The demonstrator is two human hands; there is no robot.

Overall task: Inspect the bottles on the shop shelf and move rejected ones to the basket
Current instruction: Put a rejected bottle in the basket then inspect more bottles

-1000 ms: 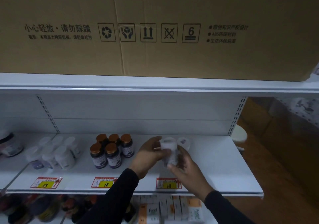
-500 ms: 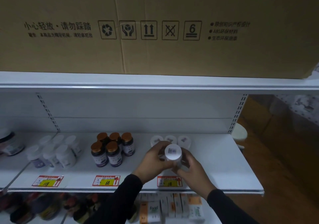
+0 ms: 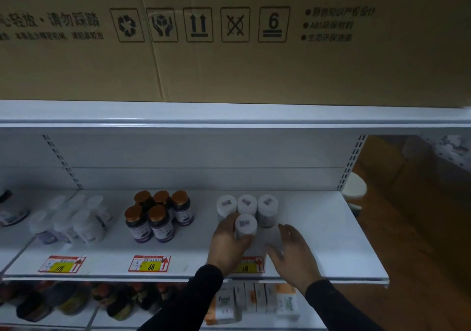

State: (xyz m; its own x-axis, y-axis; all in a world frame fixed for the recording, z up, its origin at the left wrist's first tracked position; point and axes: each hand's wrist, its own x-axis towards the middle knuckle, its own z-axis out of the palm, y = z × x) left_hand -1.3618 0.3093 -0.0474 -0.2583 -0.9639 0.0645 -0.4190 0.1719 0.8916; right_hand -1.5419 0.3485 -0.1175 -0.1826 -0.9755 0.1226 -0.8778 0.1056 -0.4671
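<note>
White plastic is what the left hand (image 3: 228, 245) grips: a small white plastic bottle with a flat round cap and a dark printed sticker on top (image 3: 245, 226), standing upright on the white metal shop shelf (image 3: 318, 241). The fingers curl round the bottle's left side and the thumb comes across its lower front. The bottle stands just in front of a row of three matching white-capped bottles (image 3: 246, 204), close enough that it overlaps them in the head view; whether it touches them cannot be told.

The right hand (image 3: 293, 250) holds nothing. It hovers just to the right of the gripped bottle, palm turned toward it, fingers spread and only loosely bent, apart from the bottle. Both wrists come out of dark long sleeves.

Left of the white bottles, well apart from them, a cluster of five dark glass bottles with copper-coloured caps (image 3: 158, 216) stands on the same shelf, and further left a blurred group of pale translucent bottles (image 3: 76, 222). Red and yellow price tags (image 3: 150, 264) sit along the shelf's front edge, one partly hidden behind the left wrist. A large brown cardboard carton printed with handling symbols (image 3: 229, 37) rests on the shelf above. Below, white and orange boxes (image 3: 252, 302) line the lower shelf.
</note>
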